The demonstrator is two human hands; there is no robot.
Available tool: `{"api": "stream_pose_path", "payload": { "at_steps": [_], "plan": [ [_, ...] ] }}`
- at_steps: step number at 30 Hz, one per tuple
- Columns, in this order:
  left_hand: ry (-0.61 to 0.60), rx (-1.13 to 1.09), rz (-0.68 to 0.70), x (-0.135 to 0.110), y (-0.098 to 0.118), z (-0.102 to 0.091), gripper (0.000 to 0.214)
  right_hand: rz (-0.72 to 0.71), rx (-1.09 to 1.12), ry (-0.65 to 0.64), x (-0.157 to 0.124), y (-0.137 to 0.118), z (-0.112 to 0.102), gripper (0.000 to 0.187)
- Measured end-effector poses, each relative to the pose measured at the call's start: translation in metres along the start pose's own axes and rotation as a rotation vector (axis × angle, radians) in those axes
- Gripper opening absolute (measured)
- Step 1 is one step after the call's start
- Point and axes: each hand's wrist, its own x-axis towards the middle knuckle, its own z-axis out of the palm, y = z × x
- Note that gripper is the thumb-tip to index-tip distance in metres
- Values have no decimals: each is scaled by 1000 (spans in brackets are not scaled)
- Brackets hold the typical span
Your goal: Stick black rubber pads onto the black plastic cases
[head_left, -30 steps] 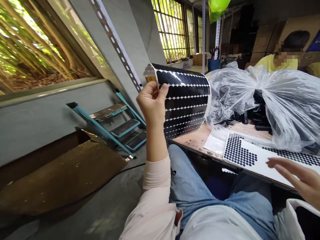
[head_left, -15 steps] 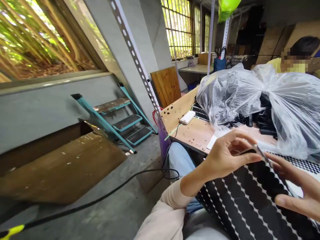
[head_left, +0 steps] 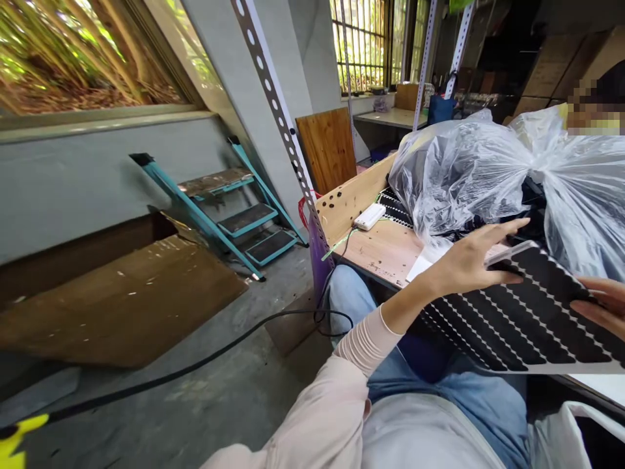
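Observation:
My left hand (head_left: 471, 264) pinches the far left corner of a white sheet covered in rows of black round pads (head_left: 527, 319), holding it nearly flat above my lap and the edge of the wooden table (head_left: 381, 251). My right hand (head_left: 603, 305) touches the sheet's right side at the frame edge, its fingers curled against it; only part of that hand shows. The sheet hides the table surface beneath it.
Large clear plastic bags (head_left: 488, 172) of black parts lie on the table, with a white power bank (head_left: 370, 216) and cable near the left corner. Another person (head_left: 598, 98) sits behind the bags. A teal step ladder (head_left: 229, 208), cardboard (head_left: 117, 299) and black cable (head_left: 195, 368) lie on the floor.
My left hand brought the pad sheet down from held up in the air to low over my lap and table edge. My right hand came onto the sheet. The view swung right.

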Motion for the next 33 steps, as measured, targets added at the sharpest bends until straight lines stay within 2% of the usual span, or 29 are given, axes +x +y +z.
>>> {"api": "stream_pose_path", "payload": {
  "at_steps": [2, 3, 6, 9, 13, 18, 22, 24, 27, 29, 30, 33],
  "plan": [
    [-71, -131, -91, -10, -9, -1, 73, -20, -24, 83, 10, -8, 5, 40],
    [-69, -159, -157, -18, -14, 0, 66, -26, -37, 76, 16, -12, 11, 40],
    [-1, -225, -369, -49, -26, 5, 54, 28, -34, -104, 27, -19, 34, 53],
    [42, -319, -559, -79, -41, 7, 57, 69, -23, -245, 32, -16, 57, 62],
    [129, -412, -689, -101, -64, 7, 62, 58, -8, -224, 36, -4, 86, 59],
    [143, -290, -822, -110, -84, 13, 63, 145, 117, -204, 42, 17, 114, 61],
    [118, -194, -845, -111, -88, 13, 63, 203, 205, -229, 43, 36, 120, 58],
    [131, -63, -842, -105, -84, 9, 63, 225, 210, -253, 46, 45, 120, 57],
    [293, 196, -761, -87, -73, 6, 55, 261, 163, -237, 54, 56, 121, 53],
    [326, 174, -675, -70, -63, 10, 48, 260, 140, -208, 61, 59, 123, 51],
    [264, 69, -635, -62, -59, 15, 46, 246, 139, -204, 64, 59, 125, 49],
    [-89, -347, -518, -42, -56, 37, 40, 194, 110, -174, 71, 57, 127, 40]
  ]
}}
